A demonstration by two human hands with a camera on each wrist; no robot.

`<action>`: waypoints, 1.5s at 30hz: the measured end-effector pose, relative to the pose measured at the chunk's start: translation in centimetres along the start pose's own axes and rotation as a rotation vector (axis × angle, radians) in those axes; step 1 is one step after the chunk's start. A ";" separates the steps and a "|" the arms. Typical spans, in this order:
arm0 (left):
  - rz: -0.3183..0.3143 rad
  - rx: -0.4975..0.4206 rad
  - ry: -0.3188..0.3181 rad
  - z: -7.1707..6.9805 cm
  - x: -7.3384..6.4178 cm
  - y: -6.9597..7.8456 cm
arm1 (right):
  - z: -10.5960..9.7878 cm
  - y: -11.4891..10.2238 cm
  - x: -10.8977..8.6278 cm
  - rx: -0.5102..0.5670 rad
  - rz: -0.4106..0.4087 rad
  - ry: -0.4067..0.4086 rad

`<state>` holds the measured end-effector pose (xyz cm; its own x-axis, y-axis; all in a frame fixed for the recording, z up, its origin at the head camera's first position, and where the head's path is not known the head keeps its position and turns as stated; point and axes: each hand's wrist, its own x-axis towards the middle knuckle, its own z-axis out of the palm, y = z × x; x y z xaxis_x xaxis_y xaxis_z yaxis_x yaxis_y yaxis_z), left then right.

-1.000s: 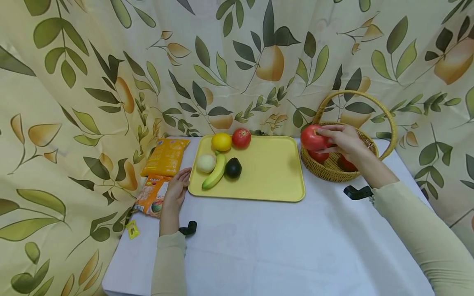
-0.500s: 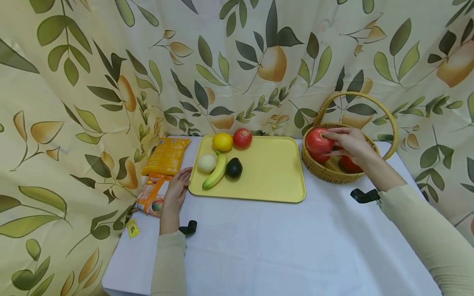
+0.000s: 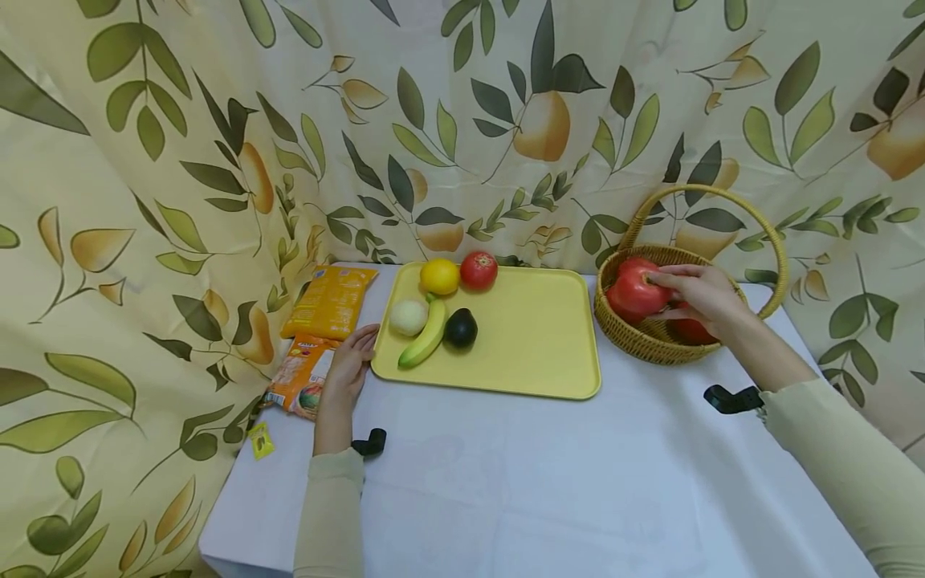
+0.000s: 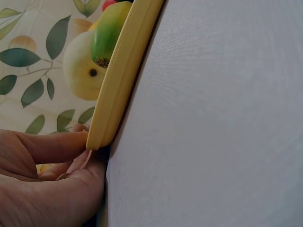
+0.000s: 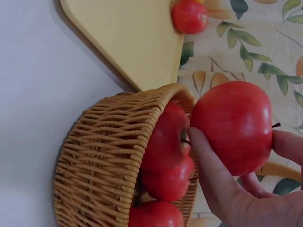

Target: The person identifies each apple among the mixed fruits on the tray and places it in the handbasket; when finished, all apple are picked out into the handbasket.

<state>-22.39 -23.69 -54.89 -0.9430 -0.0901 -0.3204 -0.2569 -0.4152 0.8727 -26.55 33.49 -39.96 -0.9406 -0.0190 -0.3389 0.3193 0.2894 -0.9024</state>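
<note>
In the head view, my right hand (image 3: 697,295) holds a red apple (image 3: 641,292) by its sides over the wicker basket (image 3: 636,343). The right wrist view has the held apple (image 5: 234,127) at the basket's mouth, its stem showing, pinched between thumb and fingers. Inside the basket lie more red apples (image 5: 163,142), partly hidden by its wall. My left hand (image 3: 348,365) pinches the left edge of the yellow tray (image 3: 535,345). Up close, in the left wrist view, thumb and fingers meet the tray's rim (image 4: 116,90).
On the tray sit a lemon (image 3: 439,277), a red fruit (image 3: 478,270), a pale round fruit (image 3: 408,318), a banana (image 3: 422,335) and an avocado (image 3: 460,329). Left of it lie two orange packets (image 3: 331,303) and a small yellow sachet (image 3: 261,441). A patterned curtain (image 3: 499,152) hangs behind.
My right hand has brought the apple rightward and down, from above the basket's left rim to farther over its inside. The left hand stays at the tray; the head view has shifted slightly.
</note>
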 end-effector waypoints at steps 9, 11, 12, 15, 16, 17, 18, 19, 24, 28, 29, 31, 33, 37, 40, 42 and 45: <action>-0.010 -0.004 0.011 -0.1 0.0 0.0 | -0.8 0.7 -0.1 0.006 0.018 0.016; -0.008 -0.007 0.008 0.0 0.0 0.0 | -1.1 0.8 -0.2 0.013 0.031 0.021; -0.007 -0.007 0.008 0.0 0.0 0.0 | -1.2 0.9 -0.2 0.008 0.033 0.023; -0.013 -0.005 0.011 0.0 -0.1 0.0 | -1.6 1.2 -0.4 -0.017 0.038 0.031; -0.015 -0.003 0.013 0.0 -0.1 0.0 | -1.8 1.3 -0.4 -0.027 0.040 0.032; -0.017 -0.001 0.016 0.1 -0.1 0.0 | -1.9 1.4 -0.5 -0.037 0.039 0.033; -0.019 0.002 0.017 0.1 -0.1 0.0 | -2.0 1.5 -0.6 -0.046 0.040 0.035; -0.020 0.005 0.017 0.1 -0.1 0.0 | -2.1 1.6 -0.6 -0.055 0.041 0.035; -0.014 0.009 0.012 0.1 -0.2 -0.1 | -2.4 2.2 -1.0 -0.091 0.046 0.025; -0.013 0.011 0.014 0.1 -0.2 0.0 | -2.7 2.5 -1.0 -0.148 0.064 -0.012; -0.014 0.012 0.015 0.1 -0.2 0.0 | -2.7 2.5 -0.9 -0.170 0.067 -0.024; -0.015 0.011 0.018 0.1 -0.1 0.0 | -2.8 2.6 -0.7 -0.218 0.072 -0.043; -0.017 0.012 0.021 0.1 -0.1 0.0 | -2.9 2.7 -0.5 -0.259 0.076 -0.053; -0.020 0.005 0.029 0.0 0.0 -0.2 | -2.9 2.9 -0.4 -0.296 0.079 -0.076; -0.013 0.000 0.024 -0.1 0.1 -0.2 | -3.0 3.0 -0.4 -0.310 0.078 -0.088; -0.006 0.001 0.019 0.0 0.1 -0.3 | -3.0 3.1 -0.4 -0.331 0.073 -0.090; 0.003 0.007 0.013 0.1 0.1 -0.3 | -3.1 3.3 -0.2 -0.377 0.068 -0.090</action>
<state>-22.46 -23.52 -55.20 -0.9407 -0.1034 -0.3230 -0.2559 -0.4084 0.8762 -25.65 37.41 -42.05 -0.8994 -0.0671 -0.4319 0.3002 0.6234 -0.7220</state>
